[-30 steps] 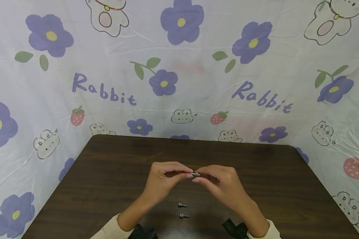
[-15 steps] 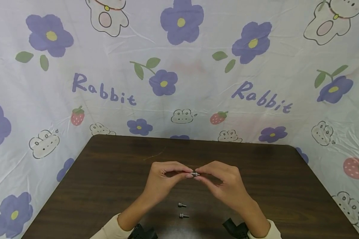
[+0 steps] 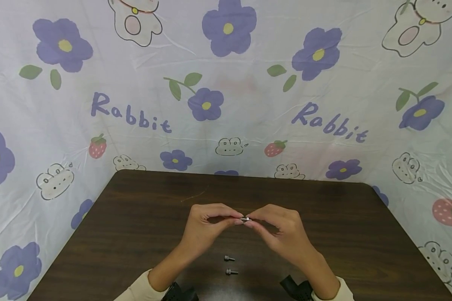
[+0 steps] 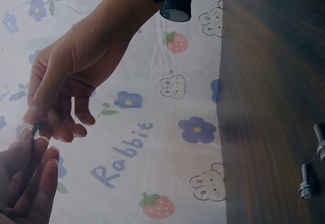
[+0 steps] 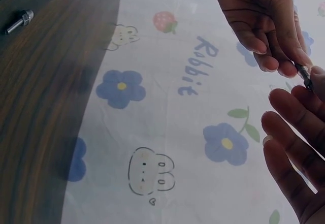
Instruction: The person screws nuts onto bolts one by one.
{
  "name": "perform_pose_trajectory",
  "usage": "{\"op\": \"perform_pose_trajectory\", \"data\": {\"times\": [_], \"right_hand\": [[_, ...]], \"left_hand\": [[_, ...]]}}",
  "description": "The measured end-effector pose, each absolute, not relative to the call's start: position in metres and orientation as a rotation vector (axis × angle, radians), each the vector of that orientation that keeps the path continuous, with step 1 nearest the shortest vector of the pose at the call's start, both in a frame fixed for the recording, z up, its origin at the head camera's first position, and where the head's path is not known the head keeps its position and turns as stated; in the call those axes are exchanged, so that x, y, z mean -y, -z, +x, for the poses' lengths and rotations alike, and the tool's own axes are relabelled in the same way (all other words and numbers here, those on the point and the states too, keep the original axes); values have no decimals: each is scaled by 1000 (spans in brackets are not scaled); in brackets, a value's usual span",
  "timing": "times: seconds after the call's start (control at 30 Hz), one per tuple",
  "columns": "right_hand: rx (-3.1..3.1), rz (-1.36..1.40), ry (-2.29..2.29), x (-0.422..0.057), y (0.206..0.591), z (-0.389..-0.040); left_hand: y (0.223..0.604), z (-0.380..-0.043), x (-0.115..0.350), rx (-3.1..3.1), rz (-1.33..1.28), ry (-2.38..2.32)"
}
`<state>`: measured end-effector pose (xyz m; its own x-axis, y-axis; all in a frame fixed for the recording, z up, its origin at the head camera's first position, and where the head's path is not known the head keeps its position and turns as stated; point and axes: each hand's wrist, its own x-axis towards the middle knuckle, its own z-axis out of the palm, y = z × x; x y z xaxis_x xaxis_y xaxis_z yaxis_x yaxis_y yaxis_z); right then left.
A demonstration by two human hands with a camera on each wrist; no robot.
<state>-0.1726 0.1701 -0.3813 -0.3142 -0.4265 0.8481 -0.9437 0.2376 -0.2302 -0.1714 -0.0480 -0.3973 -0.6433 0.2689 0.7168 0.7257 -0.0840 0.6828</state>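
In the head view both hands meet above the table over a small metal bolt (image 3: 245, 219). My left hand (image 3: 207, 225) pinches one end of it between thumb and forefinger. On the other end, the thumb and forefinger of my right hand (image 3: 280, 230) close in from the right. The right wrist view shows the bolt (image 5: 304, 75) as a short shank with a darker end, partly covered by the fingertips. Two similar bolts lie on the table nearer the body, an upper bolt (image 3: 229, 258) and a lower bolt (image 3: 232, 271), each with a thick head to the left.
The dark wooden table (image 3: 154, 200) has a printed cloth (image 3: 248, 117) hanging behind and beside it. Black straps with wrist cameras hang below each wrist, such as the right wrist camera (image 3: 295, 288).
My right hand has lifted slightly and its fingertips have shifted on the bolt's end. The left hand and the two loose bolts have stayed put.
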Motion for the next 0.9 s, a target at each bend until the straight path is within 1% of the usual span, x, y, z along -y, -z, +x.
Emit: {"op": "perform_pose_trajectory", "data": {"times": [0.4, 0.6, 0.9], "right_hand": [[1943, 1208, -1037, -172, 382, -171], [1901, 1247, -1057, -172, 381, -172], [1903, 1252, -1012, -172, 381, -173]], "left_hand": [[397, -169, 48, 1855, -1044, 1787], [396, -168, 48, 1880, -1006, 1764], [396, -170, 48, 1854, -1034, 1788]]}}
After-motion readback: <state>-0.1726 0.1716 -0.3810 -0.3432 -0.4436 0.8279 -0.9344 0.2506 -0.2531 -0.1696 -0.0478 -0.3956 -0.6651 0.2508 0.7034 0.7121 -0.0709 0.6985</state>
